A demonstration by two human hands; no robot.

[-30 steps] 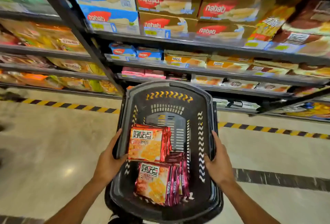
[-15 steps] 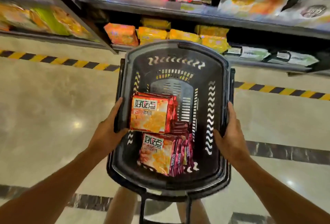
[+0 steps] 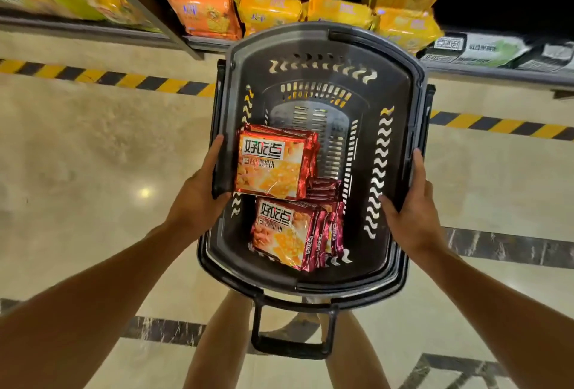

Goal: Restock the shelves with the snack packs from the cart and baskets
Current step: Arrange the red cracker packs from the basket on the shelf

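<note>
Polished stone floor (image 3: 93, 171) with a yellow-and-black striped line (image 3: 108, 78) runs along the foot of a shop shelf (image 3: 497, 70).

Head view. Bottom shelf: orange and yellow packs (image 3: 270, 11) lie in a row near its front edge; white-and-green packs (image 3: 478, 48) lie toward its right end. A black basket (image 3: 400, 84) is held level in front of the shelf, its far rim overlapping the shelf's front edge. Inside, snack packs sit against the basket's left wall: one red pack (image 3: 270, 165) lies face up on top, at mid-length, and a maroon bundle (image 3: 295, 233) stands tilted at the near end, touching the red pack's near edge. The basket's far half shows bare slotted bottom. Left hand (image 3: 195, 199) clamps the left rim, thumb inside; right hand (image 3: 413, 211) clamps the right rim, thumb inside. A handle (image 3: 292, 348) hangs below the near rim, between the person's legs.
</note>
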